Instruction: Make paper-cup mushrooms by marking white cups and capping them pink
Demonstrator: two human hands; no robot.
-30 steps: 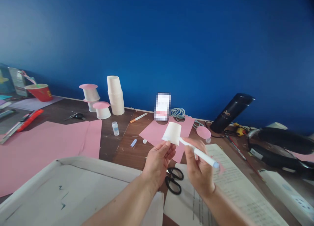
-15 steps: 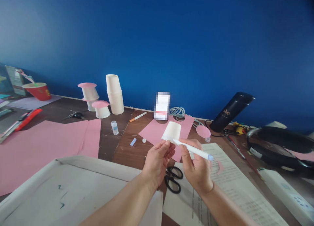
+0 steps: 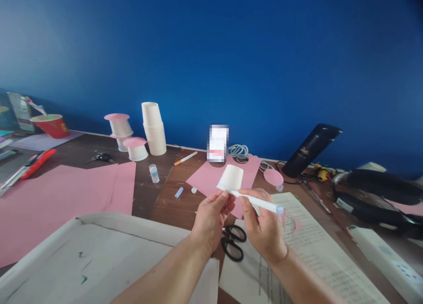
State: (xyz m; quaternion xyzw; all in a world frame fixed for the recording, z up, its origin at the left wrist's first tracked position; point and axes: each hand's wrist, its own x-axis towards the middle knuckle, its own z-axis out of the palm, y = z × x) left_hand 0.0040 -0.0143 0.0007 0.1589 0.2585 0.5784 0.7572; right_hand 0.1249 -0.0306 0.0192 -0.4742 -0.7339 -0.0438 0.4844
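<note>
Pinching white paper cup [image 3: 231, 177] by its rim with left hand [image 3: 212, 213], mouth down, just below and right of frame centre. Gripping white pen [image 3: 263, 203] with right hand [image 3: 263, 222] at cup's lower right, pointed lengthwise up-left toward rim; cannot tell whether touching.

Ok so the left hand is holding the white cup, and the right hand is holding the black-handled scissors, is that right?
Not quite: in the head view the right hand holds a white pen; the black-handled scissors lie between the forearms. The left hand does hold the white cup.
</note>
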